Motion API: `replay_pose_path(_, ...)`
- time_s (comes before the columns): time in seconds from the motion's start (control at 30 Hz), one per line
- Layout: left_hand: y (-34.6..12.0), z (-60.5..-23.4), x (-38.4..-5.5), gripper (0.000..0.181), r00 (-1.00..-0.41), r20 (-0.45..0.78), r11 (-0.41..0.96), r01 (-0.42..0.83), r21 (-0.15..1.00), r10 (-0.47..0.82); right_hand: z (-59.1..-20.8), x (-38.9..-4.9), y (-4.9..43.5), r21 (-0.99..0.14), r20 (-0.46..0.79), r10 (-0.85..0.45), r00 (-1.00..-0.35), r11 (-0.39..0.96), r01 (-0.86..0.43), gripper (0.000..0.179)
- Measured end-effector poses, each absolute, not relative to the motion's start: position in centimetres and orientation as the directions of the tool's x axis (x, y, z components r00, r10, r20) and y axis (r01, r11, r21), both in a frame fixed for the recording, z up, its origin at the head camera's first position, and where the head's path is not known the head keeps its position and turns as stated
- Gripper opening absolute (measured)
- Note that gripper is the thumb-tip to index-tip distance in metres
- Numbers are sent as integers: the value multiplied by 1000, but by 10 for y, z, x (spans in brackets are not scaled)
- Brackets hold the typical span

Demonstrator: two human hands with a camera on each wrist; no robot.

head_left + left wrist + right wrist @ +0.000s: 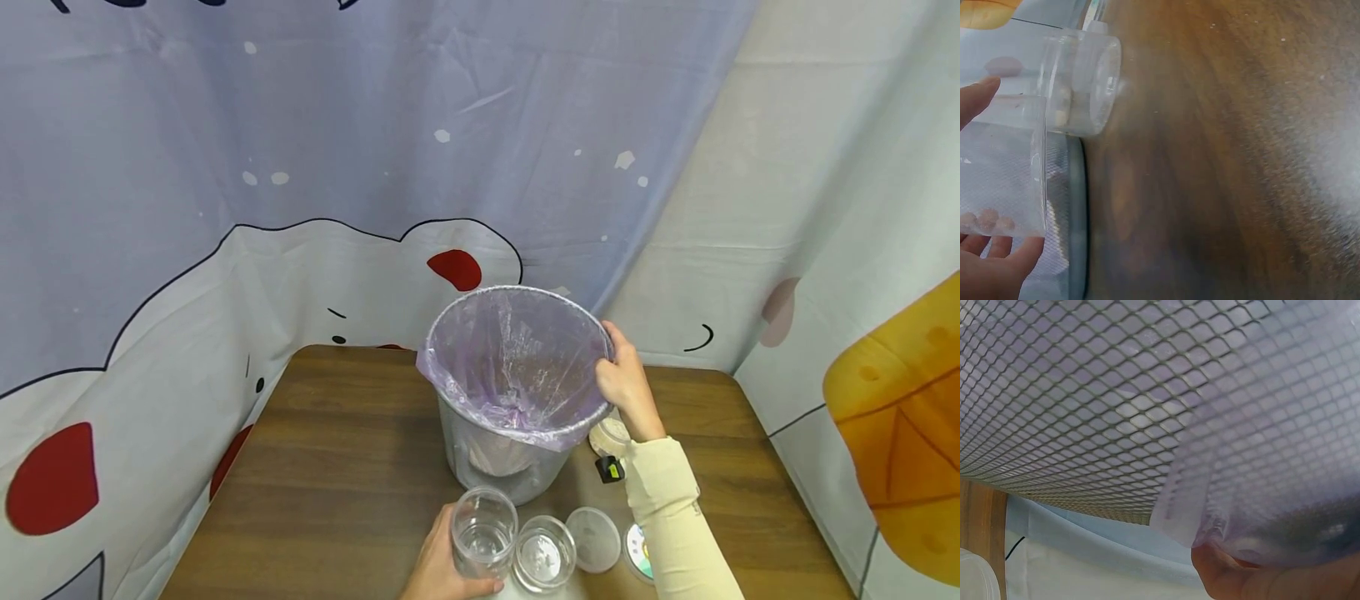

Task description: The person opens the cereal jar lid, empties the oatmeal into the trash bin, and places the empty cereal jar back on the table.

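- The mesh bin [467, 446] was at mid-bench [337, 475]; I could not tell whether its base sat fully flat. I judged it light for its bulk and stiff enough to steady by the rim.
- Its purple liner [517, 362] lapped over the rim; it looked soft, slippery and easy to tear, so film and rim seemed best held together.
- The fingers of my right hand [628, 387] gripped the rim on its right side, over the liner.
- The fingers of my left hand [437, 557] were wrapped round a clear cup [483, 533], just on the bin's near side. It looked light, smooth and perhaps crackable; a gentle grip round the wall seemed right.
- Just right of the cup was a clear jar [543, 554], then a translucent lid [594, 542], with a printed disc [639, 552] partly behind my sleeve [663, 492].
- Farther off, right of the bin, lay a small black object [609, 469] beside a pale-filled container [611, 435].
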State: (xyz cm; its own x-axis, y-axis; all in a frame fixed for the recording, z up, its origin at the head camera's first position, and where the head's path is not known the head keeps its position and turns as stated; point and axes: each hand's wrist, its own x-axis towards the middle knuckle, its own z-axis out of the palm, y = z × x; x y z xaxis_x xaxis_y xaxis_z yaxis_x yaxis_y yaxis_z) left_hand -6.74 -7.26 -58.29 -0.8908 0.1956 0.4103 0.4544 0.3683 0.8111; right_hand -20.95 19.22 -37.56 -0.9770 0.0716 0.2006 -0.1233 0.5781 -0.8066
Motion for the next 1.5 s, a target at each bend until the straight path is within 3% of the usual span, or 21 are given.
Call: replay_pose_path(1.5,-62,-619,-80,105,-893,369,375,444,814,257,-376,-209,191,-845,149,95,-984,529,-77,72)
